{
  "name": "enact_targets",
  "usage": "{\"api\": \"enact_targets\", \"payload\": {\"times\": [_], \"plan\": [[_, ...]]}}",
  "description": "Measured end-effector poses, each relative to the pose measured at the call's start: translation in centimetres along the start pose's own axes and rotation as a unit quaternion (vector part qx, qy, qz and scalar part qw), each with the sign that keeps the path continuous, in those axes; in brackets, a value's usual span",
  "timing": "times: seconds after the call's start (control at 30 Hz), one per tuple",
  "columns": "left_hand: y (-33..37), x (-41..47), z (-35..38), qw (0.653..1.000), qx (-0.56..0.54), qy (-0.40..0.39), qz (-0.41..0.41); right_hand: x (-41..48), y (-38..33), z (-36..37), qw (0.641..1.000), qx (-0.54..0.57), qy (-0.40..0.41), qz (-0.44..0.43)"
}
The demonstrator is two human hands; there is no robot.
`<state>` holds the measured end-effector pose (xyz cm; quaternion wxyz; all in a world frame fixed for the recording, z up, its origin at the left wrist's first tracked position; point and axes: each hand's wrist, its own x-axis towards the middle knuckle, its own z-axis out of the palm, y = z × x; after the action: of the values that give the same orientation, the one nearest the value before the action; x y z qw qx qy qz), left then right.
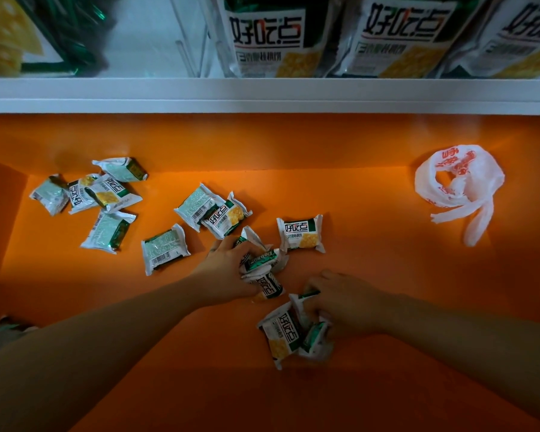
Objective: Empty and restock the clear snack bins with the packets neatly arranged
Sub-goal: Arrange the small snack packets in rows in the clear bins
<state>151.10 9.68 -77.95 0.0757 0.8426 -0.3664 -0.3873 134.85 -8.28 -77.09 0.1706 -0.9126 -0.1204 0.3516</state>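
Reaching over the orange tabletop, both hands are holding small snack packets. The left hand is curling its fingers tightly round a bunched stack of packets. The right hand is gripping a second bunch nearer the person, fingers closed over it. Other packets are lying loose on the tabletop: a far-left cluster, an overlapping pair in the middle, and a single packet just beyond the left hand. A crumpled white plastic bag is sitting well apart at the right.
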Motion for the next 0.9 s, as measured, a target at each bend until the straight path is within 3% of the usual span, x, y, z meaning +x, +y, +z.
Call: {"api": "enact_targets", "payload": {"times": [0.13,0.23,0.37,0.47,0.63,0.9], "plan": [[-0.1,-0.1,-0.4,1.000,-0.004,0.009,0.010,-0.3,1.8,-1.4,0.998,0.043,0.034,0.036],[-0.3,-0.4,-1.2,0.998,0.050,0.012,0.039,-0.2,3.4,-3.4,0.987,0.125,0.086,0.060],[-0.7,0.0,-2.7,0.994,0.089,0.038,0.050,1.6,4.7,-6.0,0.976,0.149,0.141,0.069],[-1.4,1.1,-4.0,0.998,0.057,0.019,0.004,3.3,4.9,-6.9,0.978,0.156,0.117,0.071],[-1.7,2.6,-4.6,0.996,0.057,-0.072,0.004,4.4,4.5,-7.0,0.969,0.222,0.074,0.081],[-0.8,2.3,-5.0,0.991,0.110,-0.082,0.008,4.5,3.9,-5.9,0.956,0.266,0.091,0.085]]}}
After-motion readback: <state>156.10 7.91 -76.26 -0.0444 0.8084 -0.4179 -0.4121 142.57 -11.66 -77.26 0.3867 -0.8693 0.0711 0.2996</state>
